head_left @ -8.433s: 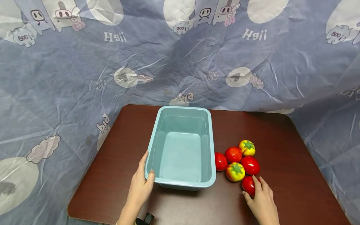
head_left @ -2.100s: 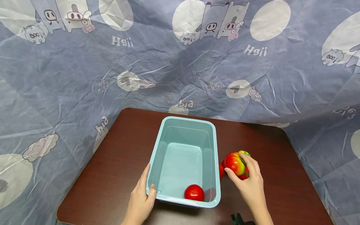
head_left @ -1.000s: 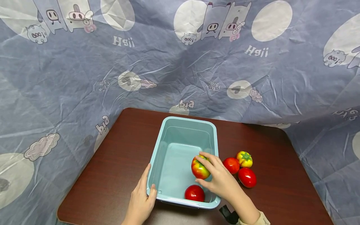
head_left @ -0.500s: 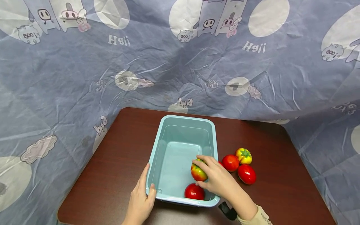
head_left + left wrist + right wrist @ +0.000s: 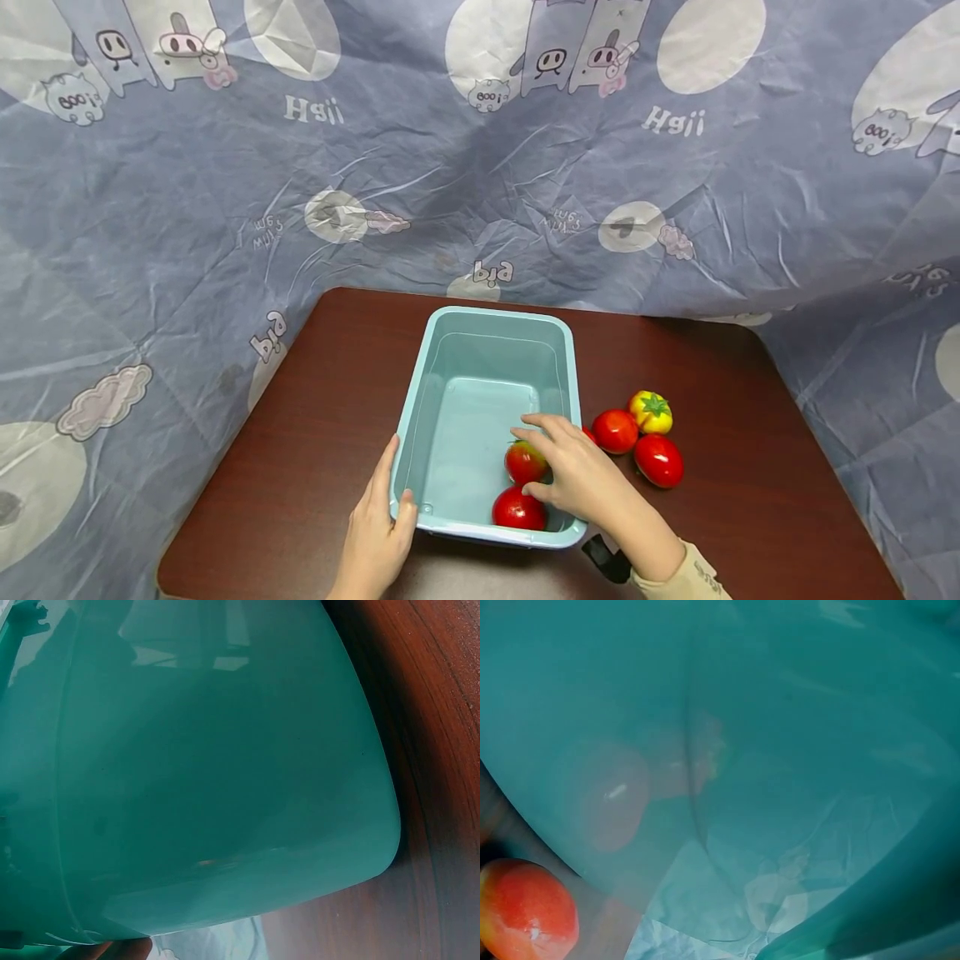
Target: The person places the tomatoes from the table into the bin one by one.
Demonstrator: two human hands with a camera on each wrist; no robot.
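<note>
A light teal plastic basin (image 5: 429, 367) stands on the table. In the head view my left hand (image 5: 375, 521) holds its near left corner, fingers along the side and thumb at the front rim. Fingertips (image 5: 129, 949) show at its edge in the left wrist view. My right hand (image 5: 573, 471) is inside the basin, thumb and fingers spread apart above a red-and-yellow tomato (image 5: 523, 463), which lies below the fingertips. A shiny red tomato (image 5: 519, 509) rests beside it in the near right corner.
Right of the basin, a red tomato (image 5: 615, 431), a yellow tomato with a green leaf top (image 5: 651, 412) and another red tomato (image 5: 659, 461) lie on the dark brown table (image 5: 750, 500). One more red tomato peeks out behind the right hand. A patterned blue sheet (image 5: 450, 167) hangs behind.
My right hand carried the red-and-yellow tomato from the right-hand group into the basin, lowered it and let go. The red tomato also came into the basin earlier. My left hand stayed at the corner.
</note>
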